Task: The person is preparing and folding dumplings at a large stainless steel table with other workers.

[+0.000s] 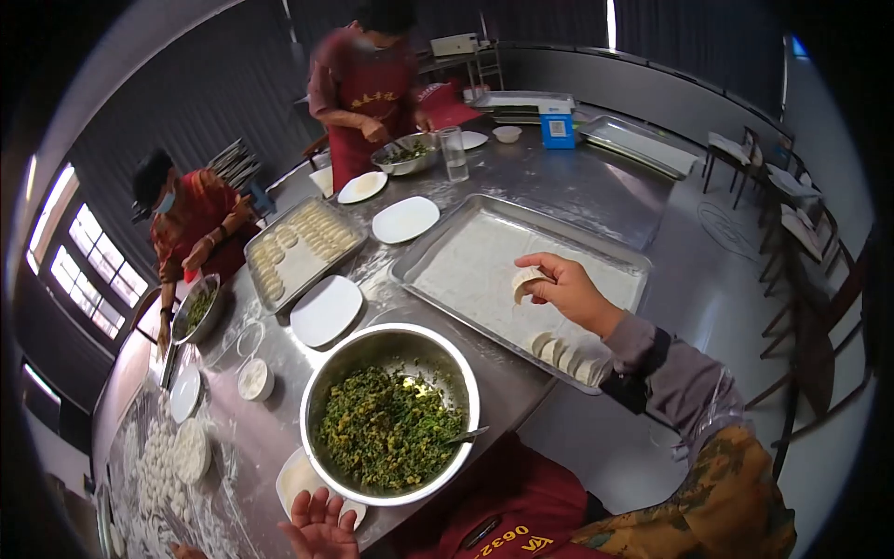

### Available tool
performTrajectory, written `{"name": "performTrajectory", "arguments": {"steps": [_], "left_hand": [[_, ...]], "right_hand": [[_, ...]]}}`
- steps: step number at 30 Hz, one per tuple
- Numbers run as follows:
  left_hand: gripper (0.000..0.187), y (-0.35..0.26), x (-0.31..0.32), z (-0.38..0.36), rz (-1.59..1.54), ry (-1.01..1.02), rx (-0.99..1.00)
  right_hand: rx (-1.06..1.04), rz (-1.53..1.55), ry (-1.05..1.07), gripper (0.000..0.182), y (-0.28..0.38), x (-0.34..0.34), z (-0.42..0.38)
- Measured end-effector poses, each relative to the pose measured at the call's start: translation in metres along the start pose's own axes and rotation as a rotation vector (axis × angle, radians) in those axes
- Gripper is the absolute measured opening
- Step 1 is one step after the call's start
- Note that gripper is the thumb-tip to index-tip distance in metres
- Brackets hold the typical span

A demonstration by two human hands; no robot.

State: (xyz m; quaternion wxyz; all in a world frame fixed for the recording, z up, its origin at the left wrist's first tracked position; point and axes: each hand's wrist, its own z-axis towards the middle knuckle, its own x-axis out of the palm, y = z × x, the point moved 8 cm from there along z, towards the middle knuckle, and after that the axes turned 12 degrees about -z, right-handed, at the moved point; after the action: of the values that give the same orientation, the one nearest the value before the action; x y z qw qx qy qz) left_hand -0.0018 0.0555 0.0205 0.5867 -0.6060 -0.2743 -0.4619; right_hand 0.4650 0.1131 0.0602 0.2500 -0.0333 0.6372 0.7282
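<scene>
My right hand [575, 293] is closed on a pale folded dumpling [527, 282], held above a large floured metal tray [438, 270]. Several dumplings [565, 358] stand in a row at the tray's near edge, below that hand. Palm up and fingers apart, my left hand [319, 529] is empty at the bottom of the view. It is just below a big steel bowl [470, 410] of chopped green filling [386, 429], in which a spoon [468, 435] rests. A plate [291, 475] lies partly under the bowl.
Two people in red stand across the table [521, 186], each by a bowl of greens. A tray of dumplings [307, 244], white plates [326, 310], a small flour bowl [255, 380], a glass pitcher [453, 154] and dough pieces [160, 466] are on it. Chairs [736, 154] stand at right.
</scene>
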Motion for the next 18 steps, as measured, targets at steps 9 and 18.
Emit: {"name": "performTrajectory", "arguments": {"steps": [9,18], "left_hand": [[0.047,-0.002,-0.021,-0.007,0.137,-0.136,0.005],[0.041,0.010,-0.019,-0.004,0.169,-0.186,-0.009]], "right_hand": [[0.083,-0.399,0.214,0.028,-0.100,0.022,0.019],[-0.001,-0.597,0.272,0.031,-0.118,0.034,0.025]]}}
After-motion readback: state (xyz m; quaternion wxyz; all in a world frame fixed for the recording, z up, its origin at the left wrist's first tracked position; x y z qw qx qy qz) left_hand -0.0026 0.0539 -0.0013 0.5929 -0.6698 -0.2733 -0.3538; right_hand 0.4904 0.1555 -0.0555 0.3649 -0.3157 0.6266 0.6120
